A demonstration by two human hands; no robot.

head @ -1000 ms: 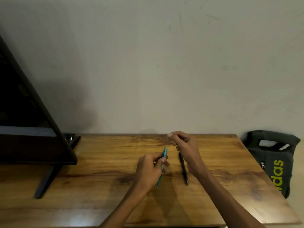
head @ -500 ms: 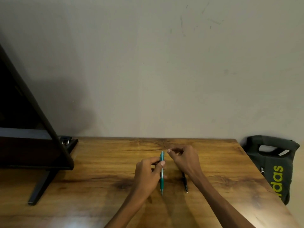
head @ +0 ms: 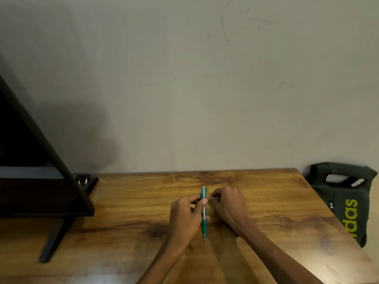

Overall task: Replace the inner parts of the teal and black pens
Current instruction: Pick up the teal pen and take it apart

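Note:
The teal pen (head: 203,224) is held lengthwise above the wooden table (head: 133,201), its tip pointing toward me. My left hand (head: 185,216) grips its middle, thumb across the barrel. My right hand (head: 229,206) is close on the right, its curled fingertips pinching the pen's upper part beside my left thumb. The black pen (head: 237,236) lies on the table under my right wrist, with only its near tip showing.
A dark monitor on a black stand (head: 30,191) fills the left side, one foot reaching toward the front edge. A small dark object (head: 83,178) sits behind it by the wall. A dark bag with yellow-green lettering (head: 346,201) stands beyond the table's right edge.
My right hand came down from a raised position to the teal pen's upper part, covering most of the black pen. My left hand turned the teal pen straighter.

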